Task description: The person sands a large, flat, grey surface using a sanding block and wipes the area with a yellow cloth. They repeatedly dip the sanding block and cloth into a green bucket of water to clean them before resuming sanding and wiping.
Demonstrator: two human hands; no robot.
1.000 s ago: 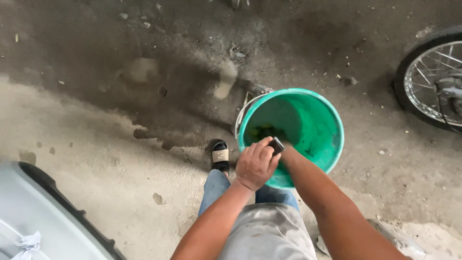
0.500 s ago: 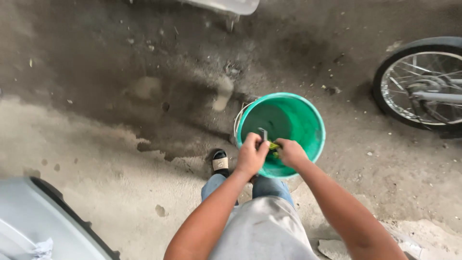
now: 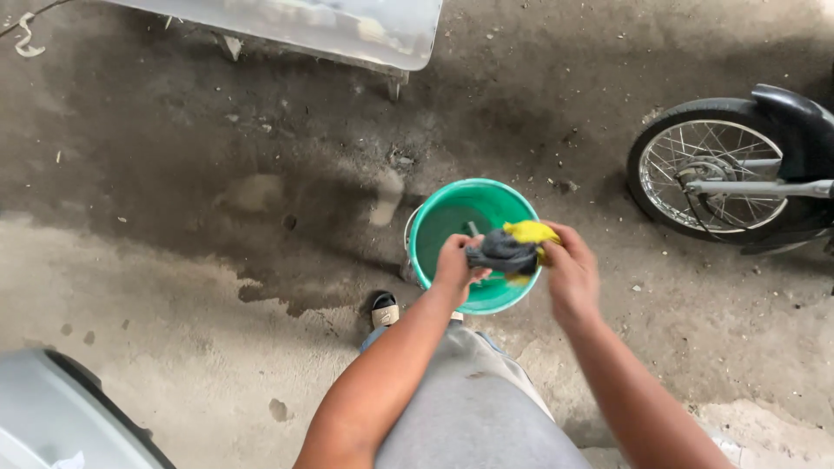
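A downward view from a head camera is shown, with two bare forearms reaching out over a green plastic bucket (image 3: pixel 452 227) that stands on a stained, partly wet concrete floor (image 3: pixel 217 287). A dark grey wet cloth (image 3: pixel 501 253) is gripped between both hands directly above the bucket's near rim. The left hand (image 3: pixel 455 265) is closed around the cloth's left end, its fingers curled tight. The right hand (image 3: pixel 569 271) is closed on the cloth's right end, where a yellow sponge or cloth (image 3: pixel 531 232) is also pinched against the fingers; whether the yellow piece is separate from the grey one cannot be told. A dark object is seen inside the bucket, too small to identify. Below the arms, grey clothing (image 3: pixel 473 408) on the person's body is seen, and a sandalled foot (image 3: pixel 385 308) is planted just beside the bucket on its left. At the right edge, a motorcycle wheel (image 3: pixel 714 174) with spokes and a dark fender is seen, well apart from the bucket. A pale panel (image 3: pixel 347 26) lies along the top, and a grey curved vehicle part (image 3: pixel 61 417) fills the lower left corner.
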